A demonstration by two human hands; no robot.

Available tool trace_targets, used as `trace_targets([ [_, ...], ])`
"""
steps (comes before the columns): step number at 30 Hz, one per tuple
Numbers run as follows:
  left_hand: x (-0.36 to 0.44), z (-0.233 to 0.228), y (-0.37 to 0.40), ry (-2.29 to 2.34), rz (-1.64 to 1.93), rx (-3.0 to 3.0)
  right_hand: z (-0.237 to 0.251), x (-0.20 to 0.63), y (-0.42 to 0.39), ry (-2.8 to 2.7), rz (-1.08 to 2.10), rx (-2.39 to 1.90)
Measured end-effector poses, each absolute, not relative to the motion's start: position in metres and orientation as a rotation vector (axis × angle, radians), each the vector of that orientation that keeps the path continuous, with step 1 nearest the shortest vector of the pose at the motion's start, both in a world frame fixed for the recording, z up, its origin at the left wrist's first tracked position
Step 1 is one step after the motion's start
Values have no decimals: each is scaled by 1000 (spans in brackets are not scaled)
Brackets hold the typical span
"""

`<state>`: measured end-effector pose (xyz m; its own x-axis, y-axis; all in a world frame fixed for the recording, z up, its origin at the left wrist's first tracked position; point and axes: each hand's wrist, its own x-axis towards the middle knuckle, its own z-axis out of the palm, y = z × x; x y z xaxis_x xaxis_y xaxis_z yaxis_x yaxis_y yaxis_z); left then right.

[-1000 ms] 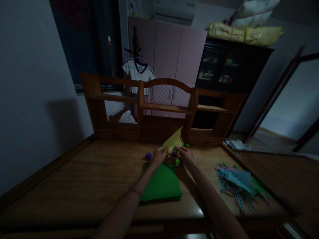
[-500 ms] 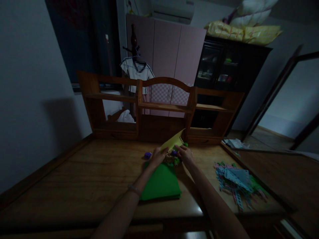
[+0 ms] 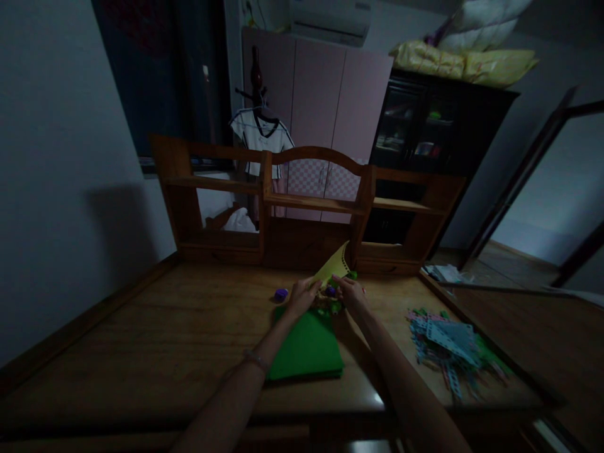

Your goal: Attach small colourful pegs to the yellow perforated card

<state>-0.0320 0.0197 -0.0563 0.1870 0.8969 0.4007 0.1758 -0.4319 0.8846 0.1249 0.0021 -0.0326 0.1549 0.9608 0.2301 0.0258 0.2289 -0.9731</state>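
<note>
My left hand [image 3: 302, 297] grips the lower left part of a yellow sheet [image 3: 333, 265] with a row of holes along its right edge. The sheet is tilted up and slightly curved. At its lower right edge, the fingers of my right hand [image 3: 350, 293] are closed in a pinch; what lies between them is too small to make out. Below and between the hands sits a cluster of small green, tan and purple pieces [image 3: 325, 303], partly hidden by the fingers. Just in front of them lies a stack of green sheets [image 3: 309, 346]. A small purple piece [image 3: 280, 294] rests left of my left hand.
A pile of blue, pink and green punched strips and scraps [image 3: 448, 343] lies at the right of the wooden table [image 3: 179, 333]. Along the back stands a wooden shelf unit [image 3: 314, 202]. Behind it are a hanging shirt [image 3: 262, 135] and pink cabinets [image 3: 316, 94].
Both hands stay at nearly the same place. The yellow sheet has shifted and tilted slightly, and the view has moved a little.
</note>
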Motion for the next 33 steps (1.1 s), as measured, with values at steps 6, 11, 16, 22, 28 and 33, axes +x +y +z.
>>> trace_targets([
  [6,-32,-56,21,1013,1297,1764,-35,125,2,-1128,1026,-1063],
  [11,-33,-57,21,1014,1306,1796,-34,126,1,-1153,1048,-1047],
  [16,-33,-57,21,1042,1298,1790,-32,126,-1,-1152,1034,-1038],
  [22,-32,-59,22,1033,1282,1761,-35,126,1,-1148,988,-1071],
  [28,-32,-60,23,1029,1291,1727,-37,126,2,-1116,1011,-1076],
  [33,-32,-61,25,1045,1293,1724,-36,126,2,-1103,1016,-1052],
])
